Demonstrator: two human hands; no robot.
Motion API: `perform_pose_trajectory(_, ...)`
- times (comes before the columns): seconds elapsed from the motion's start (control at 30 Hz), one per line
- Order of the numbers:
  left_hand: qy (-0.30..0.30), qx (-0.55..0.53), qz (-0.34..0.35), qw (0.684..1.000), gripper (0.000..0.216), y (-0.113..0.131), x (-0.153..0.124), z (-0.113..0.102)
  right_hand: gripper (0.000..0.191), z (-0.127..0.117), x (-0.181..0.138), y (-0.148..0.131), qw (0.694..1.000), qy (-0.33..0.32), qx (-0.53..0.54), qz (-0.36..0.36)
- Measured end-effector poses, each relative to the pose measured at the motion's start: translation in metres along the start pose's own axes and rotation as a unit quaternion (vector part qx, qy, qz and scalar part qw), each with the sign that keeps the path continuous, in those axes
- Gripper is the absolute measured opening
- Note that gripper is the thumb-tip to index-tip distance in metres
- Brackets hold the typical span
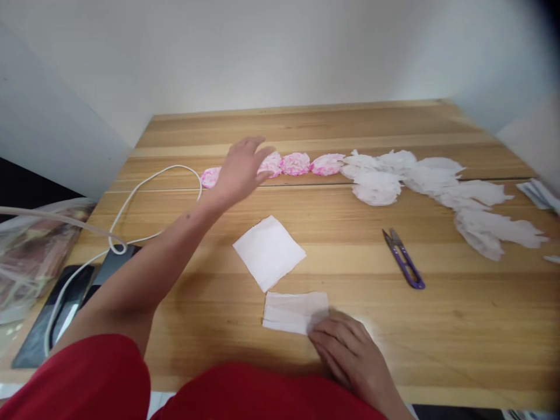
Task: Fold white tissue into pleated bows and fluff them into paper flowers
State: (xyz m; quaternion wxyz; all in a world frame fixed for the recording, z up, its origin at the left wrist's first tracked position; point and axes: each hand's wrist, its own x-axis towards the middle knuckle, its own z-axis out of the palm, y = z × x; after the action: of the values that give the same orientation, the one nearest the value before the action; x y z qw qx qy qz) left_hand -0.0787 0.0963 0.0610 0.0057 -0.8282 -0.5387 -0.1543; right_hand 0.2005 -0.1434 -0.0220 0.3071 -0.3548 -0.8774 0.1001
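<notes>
My left hand (247,165) reaches over a row of pink-and-white crumpled paper flowers (295,164), its fingers apart and nothing visible in them. Part of the row is hidden behind it. Close to my body, my right hand (343,347) has its fingers together at the right end of a folded white paper strip (289,311). A square white paper sheet (270,252) lies turned like a diamond just beyond the strip. Purple thread snips (403,258) rest to the right, blades pointing away from me.
Several white ruffled paper pieces (437,175) trail along the right side of the wooden table (324,125). A white cable (146,181) loops on the left, near dark flat devices (48,315) and a clear plastic bag (39,251). A wall rises behind.
</notes>
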Motion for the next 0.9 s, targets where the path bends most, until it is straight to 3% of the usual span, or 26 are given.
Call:
perform_pose_trajectory(0.1,-0.021,-0.063,0.100,0.993,0.035,0.051,-0.058,-0.014,0.015,0.000,0.000,-0.001,1.000,0.004,-0.002,0.000)
perform_pose_trajectory(0.23,-0.183,-0.153,0.220,0.946,0.027,0.107,-0.139,-0.018,0.015,0.001,-0.001,-0.004,1.000,-0.003,-0.007,0.007)
perform_pose_trajectory(0.3,-0.216,-0.180,0.231,0.932,0.025,0.122,-0.165,-0.013,0.017,0.001,-0.003,-0.006,1.000,-0.004,-0.012,0.008)
perform_pose_trajectory(0.4,-0.200,-0.191,0.219,0.936,0.026,0.127,-0.185,-0.005,0.017,0.003,-0.005,-0.007,1.000,0.000,-0.019,0.003)
perform_pose_trajectory(0.67,-0.146,-0.174,0.095,0.969,0.022,0.108,-0.211,0.007,0.013,0.002,-0.008,-0.009,1.000,-0.019,-0.019,0.016)
perform_pose_trajectory(0.9,-0.140,-0.152,0.084,0.975,0.019,0.121,-0.228,0.015,0.021,0.002,-0.013,-0.011,0.997,-0.057,-0.004,0.055)
